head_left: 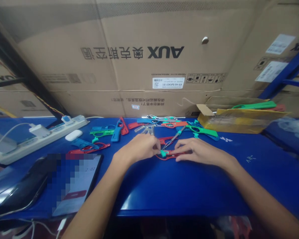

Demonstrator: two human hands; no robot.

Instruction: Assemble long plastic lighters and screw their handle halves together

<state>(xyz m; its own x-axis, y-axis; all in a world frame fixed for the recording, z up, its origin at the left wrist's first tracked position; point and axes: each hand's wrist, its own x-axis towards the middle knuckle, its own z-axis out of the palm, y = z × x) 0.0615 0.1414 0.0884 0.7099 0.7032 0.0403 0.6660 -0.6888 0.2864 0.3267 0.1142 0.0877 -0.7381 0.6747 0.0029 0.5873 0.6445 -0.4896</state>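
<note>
Left to right: white power strip (40,139); left hand (139,147), its grip pinching the green trigger (163,154) at the left part of the nearest red lighter shell (171,153), low on the blue worktop (184,189); right hand (198,150), grip closed about that shell's right part; open carton (239,121).

Clock centred on red shell (173,154) on blue table (189,192). Left hand (147,146) pinches small green part (163,153) at shell; right hand (195,151) touches shell. Clear tubes (147,129) at 11. Open box (234,120) at 2. Power strip (43,137) at 9, tablet (77,202) at 8. Large cardboard (129,26) at 12.
</note>
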